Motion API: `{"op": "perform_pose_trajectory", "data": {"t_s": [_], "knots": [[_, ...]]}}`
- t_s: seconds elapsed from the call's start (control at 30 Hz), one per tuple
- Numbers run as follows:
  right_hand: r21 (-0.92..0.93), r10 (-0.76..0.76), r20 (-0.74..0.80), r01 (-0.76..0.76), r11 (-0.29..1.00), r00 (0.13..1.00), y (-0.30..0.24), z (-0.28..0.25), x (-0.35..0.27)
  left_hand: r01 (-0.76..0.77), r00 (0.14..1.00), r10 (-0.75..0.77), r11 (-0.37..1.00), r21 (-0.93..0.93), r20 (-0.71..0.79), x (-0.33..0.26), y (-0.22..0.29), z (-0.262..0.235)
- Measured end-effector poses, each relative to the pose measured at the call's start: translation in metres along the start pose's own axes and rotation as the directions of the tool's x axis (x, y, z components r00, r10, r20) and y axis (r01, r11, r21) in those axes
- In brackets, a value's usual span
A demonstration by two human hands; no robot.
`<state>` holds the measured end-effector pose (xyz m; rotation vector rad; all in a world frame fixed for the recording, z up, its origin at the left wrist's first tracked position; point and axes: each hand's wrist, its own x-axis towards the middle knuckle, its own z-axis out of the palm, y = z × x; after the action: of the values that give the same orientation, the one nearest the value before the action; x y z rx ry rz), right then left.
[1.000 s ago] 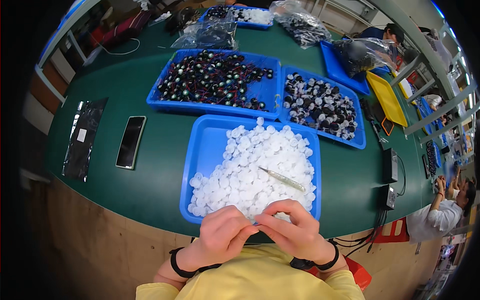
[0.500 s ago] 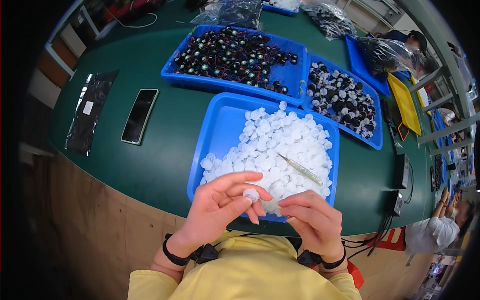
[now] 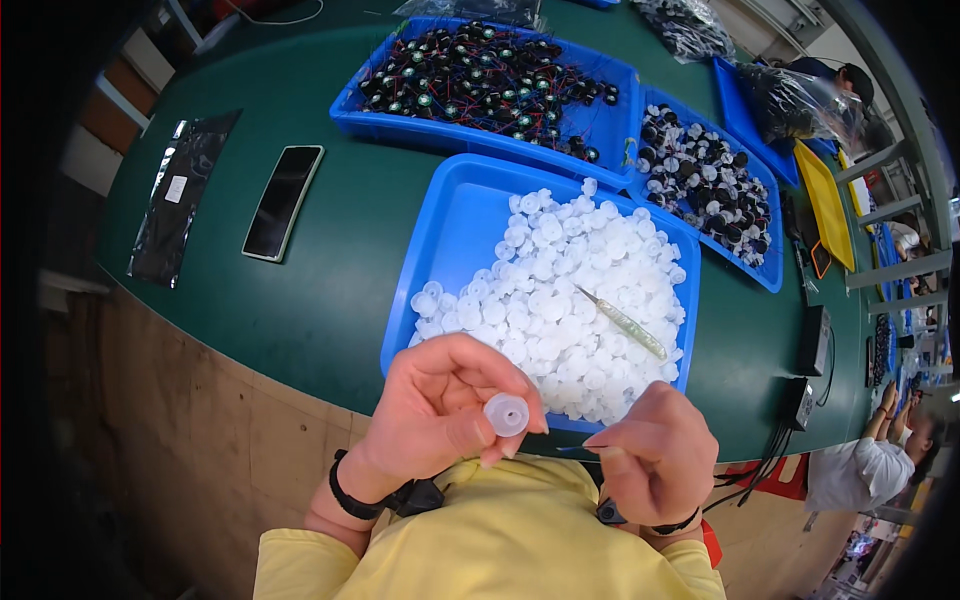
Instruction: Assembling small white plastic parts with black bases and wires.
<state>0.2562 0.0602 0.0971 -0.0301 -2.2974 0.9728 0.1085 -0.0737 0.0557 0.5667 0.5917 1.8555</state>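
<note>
Between the thumb and fingers of my left hand point(image 3: 430, 410) is a round, translucent white plastic cap point(image 3: 507, 414), its face with a small central hole turned up. My right hand point(image 3: 662, 450) is closed in a pinch just right of it. A thin dark-blue wire point(image 3: 570, 447) sticks out of that pinch toward the cap, apart from it; whatever else the fingers cover is hidden. Both hands are over the near edge of a blue tray point(image 3: 428, 235) heaped with similar white caps point(image 3: 560, 300). Tweezers point(image 3: 625, 324) lie on the heap.
Behind stand a blue tray of wired black parts point(image 3: 470, 85) and another of black-and-white parts point(image 3: 712, 190). A phone point(image 3: 283, 204) and black bag point(image 3: 182, 200) lie left on the green table point(image 3: 330, 300). Black boxes with cables point(image 3: 800, 400) sit right. Other people work at far right.
The cap in my left hand now shows its holed face upward. My right hand has drawn slightly right and tightened its pinch. The table scene has shifted upward in view.
</note>
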Motion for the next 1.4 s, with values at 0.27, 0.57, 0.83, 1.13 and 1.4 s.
{"op": "perform_pose_trajectory", "data": {"t_s": [0.27, 0.57, 0.83, 1.13, 1.4], "knots": [[-0.273, -0.216, -0.062, 0.192, 0.943, 0.974, -0.007, 0.009, 0.008, 0.017, 1.0, -0.017, 0.995, 0.097, 0.003, -0.003, -0.002, -0.003], [-0.379, -0.308, 0.001, 0.285, 0.88, 0.951, -0.006, 0.014, 0.01, 0.029, 0.999, -0.031, 0.986, 0.166, 0.009, -0.005, -0.001, -0.004], [-0.454, -0.333, 0.046, 0.317, 0.833, 0.942, -0.006, 0.016, 0.012, 0.036, 0.999, -0.028, 0.969, 0.243, -0.034, -0.006, 0.001, -0.003], [-0.49, -0.325, 0.081, 0.322, 0.81, 0.942, -0.009, 0.014, 0.014, 0.014, 0.999, -0.004, 0.954, 0.298, -0.034, -0.006, 0.001, -0.006], [-0.49, -0.265, 0.103, 0.281, 0.825, 0.959, -0.013, 0.014, 0.017, 0.077, 0.994, -0.046, 0.938, 0.338, -0.1, -0.005, 0.005, -0.007]]}}
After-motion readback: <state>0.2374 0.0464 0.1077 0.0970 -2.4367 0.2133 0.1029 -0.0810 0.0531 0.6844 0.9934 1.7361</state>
